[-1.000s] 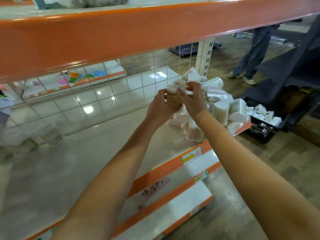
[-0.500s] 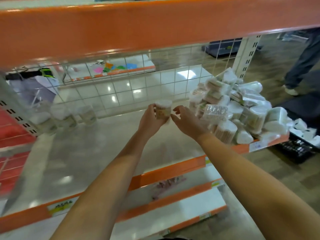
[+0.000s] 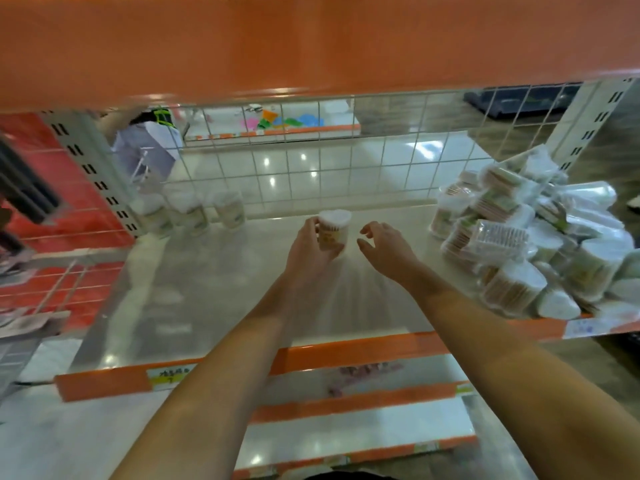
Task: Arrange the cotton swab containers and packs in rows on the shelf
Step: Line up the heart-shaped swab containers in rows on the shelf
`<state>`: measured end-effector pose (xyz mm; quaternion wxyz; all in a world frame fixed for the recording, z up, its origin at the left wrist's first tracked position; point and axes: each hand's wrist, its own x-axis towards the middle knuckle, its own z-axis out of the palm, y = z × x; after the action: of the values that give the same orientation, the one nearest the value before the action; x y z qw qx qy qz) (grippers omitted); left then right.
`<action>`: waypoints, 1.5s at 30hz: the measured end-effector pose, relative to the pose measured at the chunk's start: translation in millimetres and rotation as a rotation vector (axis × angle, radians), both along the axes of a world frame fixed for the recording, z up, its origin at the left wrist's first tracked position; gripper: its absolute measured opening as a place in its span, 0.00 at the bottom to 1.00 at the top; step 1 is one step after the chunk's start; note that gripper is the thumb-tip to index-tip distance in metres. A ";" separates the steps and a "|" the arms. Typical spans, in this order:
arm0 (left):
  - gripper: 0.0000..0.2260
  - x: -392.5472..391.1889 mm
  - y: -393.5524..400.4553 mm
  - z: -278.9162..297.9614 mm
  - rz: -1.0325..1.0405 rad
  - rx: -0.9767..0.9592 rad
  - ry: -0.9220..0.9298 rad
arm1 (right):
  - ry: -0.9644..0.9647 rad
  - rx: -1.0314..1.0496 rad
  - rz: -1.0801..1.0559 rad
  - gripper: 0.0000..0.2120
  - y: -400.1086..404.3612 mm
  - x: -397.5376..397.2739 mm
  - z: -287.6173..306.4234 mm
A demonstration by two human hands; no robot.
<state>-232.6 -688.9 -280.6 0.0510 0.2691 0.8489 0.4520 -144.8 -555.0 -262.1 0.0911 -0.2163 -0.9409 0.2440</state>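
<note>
A head-worn camera looks down along two bare forearms reaching into a store shelf unit. Across the top runs a wide orange beam [image 3: 311,43], blurred and close to the lens. Below it lies the pale, glossy shelf [image 3: 207,306] with an orange front edge that carries a small yellow price label [image 3: 171,375]. Behind the shelf stands a white wire grid back panel [image 3: 311,168], and through it a shiny tiled floor and a far display with coloured items can be made out. On the right end of the shelf sits a loose heap of cotton swab containers and packs [image 3: 530,244], clear tubs and wrapped bundles piled on one another, some tilted and some on their sides. At the back left corner, against the grid, a short row of upright containers [image 3: 194,213] stands side by side; blur hides their exact number. Near the middle of the shelf, toward the back, the left hand [image 3: 311,251] grips one round cotton swab container [image 3: 333,230], upright, with a white lid and a yellowish label, its fingers curled round the left side and thumb under the front. Whether the container's base touches the shelf cannot be told. Just beside it on the right, the right hand [image 3: 384,251] hovers apart from the container, holding nothing, with fingers spread and loosely bent.
</note>
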 end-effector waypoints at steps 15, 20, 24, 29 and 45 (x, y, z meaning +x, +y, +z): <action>0.29 -39.3 -38.4 -0.1 0.095 0.030 0.029 | -0.006 0.039 0.133 0.18 -49.6 -60.7 -2.8; 0.28 -52.8 -49.6 0.9 0.126 0.041 0.030 | -0.004 0.026 0.156 0.19 -61.7 -77.7 -5.1; 0.27 -64.6 -55.7 2.7 0.153 0.039 0.004 | 0.007 -0.006 0.164 0.21 -70.0 -90.8 -5.9; 0.27 -78.1 -59.2 3.9 0.145 0.033 -0.020 | -0.007 -0.019 0.159 0.22 -75.2 -103.8 -6.1; 0.20 -102.9 -58.3 2.0 0.218 0.014 -0.110 | -0.054 -0.123 0.127 0.23 -82.0 -132.1 -0.3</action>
<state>-335.6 -747.1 -278.6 0.0461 0.1502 0.8658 0.4750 -276.8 -637.0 -262.4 0.0363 -0.1678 -0.9381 0.3008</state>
